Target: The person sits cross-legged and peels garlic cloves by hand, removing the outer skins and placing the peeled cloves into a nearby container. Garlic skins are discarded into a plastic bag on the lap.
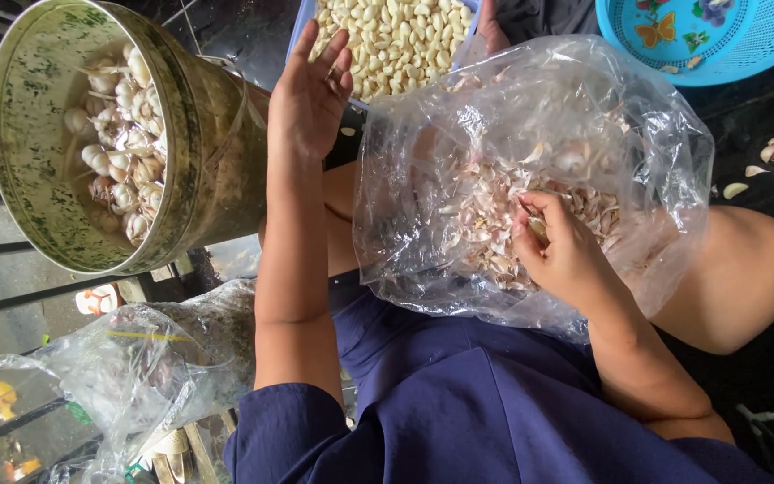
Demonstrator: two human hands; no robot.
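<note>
Two bare hands work around one clear plastic bag (530, 179) of garlic skins: the right hand (557, 251) inside it, the left hand (311, 94) raised just left of it. Farther left of the bag stands one metal bucket (199, 170) of unpeeled garlic bulbs, too many to count. Above the bag sits one blue tray (302, 27) of peeled cloves, likewise uncountable; upper right of the bag, one turquoise basket (718, 45). Lower left lies a second crumpled plastic bag (136, 367).

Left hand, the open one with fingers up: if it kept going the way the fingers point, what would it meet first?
Probably the blue tray of peeled garlic cloves; the left hand already overlaps its edge, though depth is unclear.
</note>
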